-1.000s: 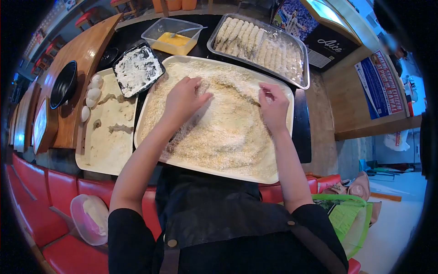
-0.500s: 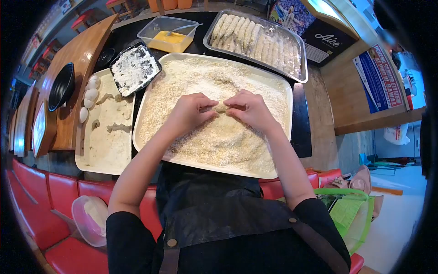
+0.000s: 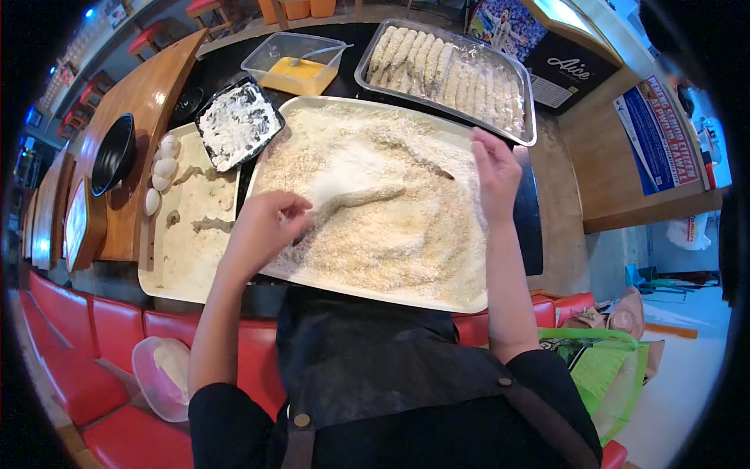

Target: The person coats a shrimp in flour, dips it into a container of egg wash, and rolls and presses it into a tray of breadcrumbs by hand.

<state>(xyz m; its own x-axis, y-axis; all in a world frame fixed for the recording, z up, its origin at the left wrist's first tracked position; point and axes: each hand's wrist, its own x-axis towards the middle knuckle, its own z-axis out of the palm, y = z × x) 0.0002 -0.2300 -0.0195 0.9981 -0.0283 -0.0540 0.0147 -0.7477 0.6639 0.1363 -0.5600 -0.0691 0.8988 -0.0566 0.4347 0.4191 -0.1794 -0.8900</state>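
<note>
A wide cream tray [image 3: 367, 295] of pale breadcrumbs [image 3: 391, 250] lies before me. One long crumb-coated shrimp [image 3: 359, 197] rests on the crumbs, its dark tail end at my left hand [image 3: 269, 227]. The fingers of that hand curl around this end, partly hiding it. A second coated shrimp [image 3: 422, 159] lies farther back to the right, half sunk in crumbs with its dark tail showing. My right hand [image 3: 497, 168] is lifted over the tray's right edge, fingers loosely bent and apart, with nothing visible in them.
Behind stand a clear tray [image 3: 527, 129] of coated shrimp and a plastic tub [image 3: 332, 56] of yellow liquid. At left are a black dish [image 3: 273, 129] of white flour, several eggs [image 3: 165, 167], a floured tray [image 3: 176, 270] and a black bowl [image 3: 114, 155]. A cardboard box [image 3: 570, 70] stands at right.
My hands, together at the tray's middle earlier, have separated: left toward the front left, right out to the right edge and up. Two coated shrimp now show on the crumbs. The view shifted slightly.
</note>
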